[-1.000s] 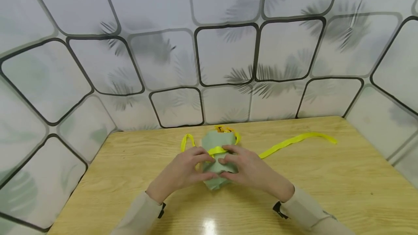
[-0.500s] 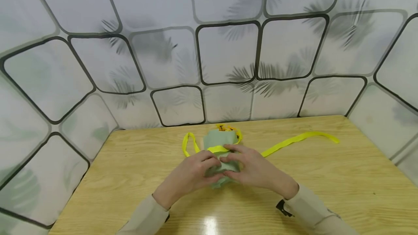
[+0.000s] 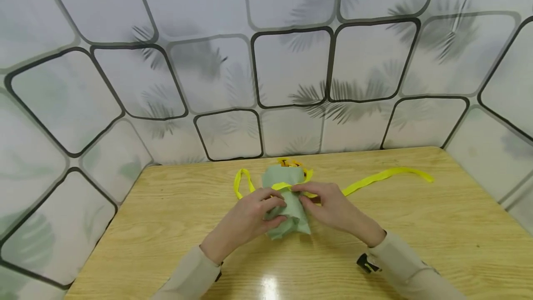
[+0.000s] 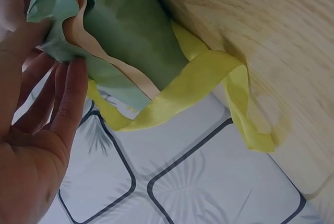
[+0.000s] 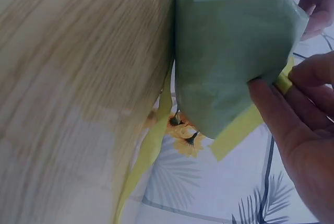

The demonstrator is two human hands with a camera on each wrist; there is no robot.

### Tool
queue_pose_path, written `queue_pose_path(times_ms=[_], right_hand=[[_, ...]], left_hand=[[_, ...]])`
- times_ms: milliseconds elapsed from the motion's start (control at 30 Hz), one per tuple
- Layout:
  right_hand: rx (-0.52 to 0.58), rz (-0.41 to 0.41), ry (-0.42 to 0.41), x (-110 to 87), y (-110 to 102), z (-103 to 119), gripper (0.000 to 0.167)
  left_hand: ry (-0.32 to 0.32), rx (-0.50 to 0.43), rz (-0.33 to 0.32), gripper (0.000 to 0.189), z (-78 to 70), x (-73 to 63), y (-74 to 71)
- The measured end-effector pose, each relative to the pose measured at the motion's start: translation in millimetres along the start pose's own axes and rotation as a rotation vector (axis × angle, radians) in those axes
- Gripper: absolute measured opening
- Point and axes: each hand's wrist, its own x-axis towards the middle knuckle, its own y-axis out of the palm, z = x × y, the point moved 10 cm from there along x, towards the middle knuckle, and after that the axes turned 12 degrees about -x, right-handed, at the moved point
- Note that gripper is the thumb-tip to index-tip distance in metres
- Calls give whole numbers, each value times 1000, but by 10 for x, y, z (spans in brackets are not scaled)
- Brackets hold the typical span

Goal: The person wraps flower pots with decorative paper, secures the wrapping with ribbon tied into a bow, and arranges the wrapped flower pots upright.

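Note:
A bundle wrapped in green paper lies on the table with orange-yellow flowers at its far end. Across its middle runs a yellow ribbon. My left hand pinches the paper at the bundle's near left; in the left wrist view the paper's pale folded edge shows beside the fingers. On the other side, my right hand pinches the ribbon against the paper, its thumb on the green wrapping in the right wrist view. The bundle's underside is hidden.
The ribbon's long right tail stretches over the wooden table, and a loop of it stands left of the bundle. A patterned pale wall rises behind the table.
My right hand has shifted up and right, from the lower paper to the ribbon, and the lower paper shows more. My left hand stays at the paper, moved slightly to the right.

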Motion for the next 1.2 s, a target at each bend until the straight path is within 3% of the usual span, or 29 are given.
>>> queue_pose_path(times_ms=[200, 400, 900, 1200], right_hand=[[-77, -163, -32, -10, -143, -44, 23], [-141, -242, -38, -61, -273, -126, 22], [-286, -270, 196, -356, -766, -518, 20], [-344, -262, 321, -575, -1048, -717, 16]], left_hand=[[-2, 39, 11, 21, -12, 17, 25], [5, 30, -17, 24, -26, 31, 29], [-33, 18, -35, 19, -20, 28, 30], [-90, -24, -19, 19, 57, 25, 13]])
